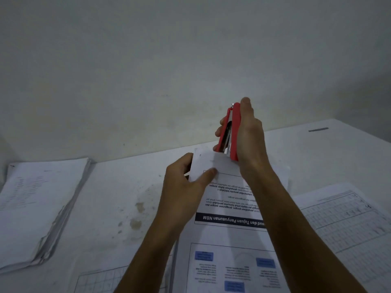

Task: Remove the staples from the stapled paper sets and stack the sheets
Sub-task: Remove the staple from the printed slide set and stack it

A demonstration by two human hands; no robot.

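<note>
Here the worktop (118, 187) carries a stack (40, 208) of sheets at the left, well apart from the hands, and gridded sheets (351, 218) at the right. In the middle lies the set (230, 208), its far corner lifted. The left hand (186, 187) pinches that corner, thumb on top. The right hand (247, 134) is wrapped round a red stapler (230, 134), held upright with its lower end at the corner. The step looks like prying out the staple, which is too small to see. Next likely calls for hooking it and levering gently without tearing.
</note>
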